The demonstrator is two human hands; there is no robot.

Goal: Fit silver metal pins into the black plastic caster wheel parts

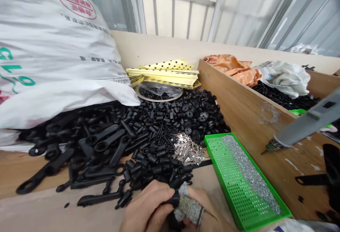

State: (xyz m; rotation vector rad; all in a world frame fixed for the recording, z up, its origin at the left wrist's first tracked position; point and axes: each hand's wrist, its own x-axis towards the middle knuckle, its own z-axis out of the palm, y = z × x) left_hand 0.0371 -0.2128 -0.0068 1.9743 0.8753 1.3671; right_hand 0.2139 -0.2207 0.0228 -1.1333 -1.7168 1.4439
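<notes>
Low in the view, my left hand (147, 205) and my right hand (204, 203) meet in front of the pile, both closed on a black plastic part (172, 199). Its round end shows between the fingers; the rest is hidden. Grey cloth wraps (190, 205) cover fingertips of my right hand. Right behind my hands lie short black plastic sleeves (155, 159), with small silver metal clips (188, 148) heaped beside them. Black plastic handles with ring ends (106, 143) are piled to the left. Round black discs (196, 115) lie further back.
To the right stands a green perforated tray (223, 186) holding small silver screws (247, 168). A grey electric screwdriver (300, 125) points in over the wooden divider (239, 108). A big white sack (58, 47) fills the left. Yellow dotted sheets (164, 76) cover a metal bowl (159, 100).
</notes>
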